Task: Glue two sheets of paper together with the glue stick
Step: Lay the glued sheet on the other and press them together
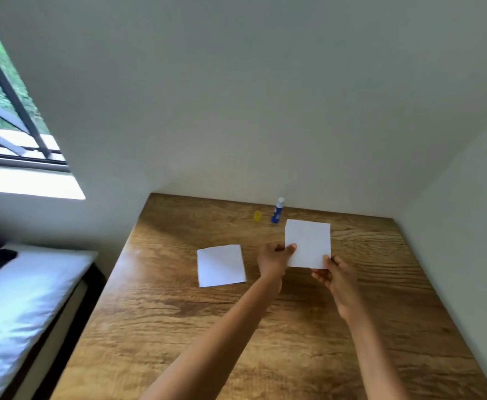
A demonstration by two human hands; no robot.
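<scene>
A white square sheet of paper is held up above the wooden table, my left hand pinching its left edge and my right hand pinching its lower right corner. A second white sheet lies flat on the table to the left of my hands. Behind the held sheet, near the wall, stands a blue glue stick with its white tip uncovered. Its yellow cap sits apart on the table just to the left of it.
The table stands in a corner, with white walls at its far edge and right side. A bed with a white pillow lies left of the table. A window is at the upper left.
</scene>
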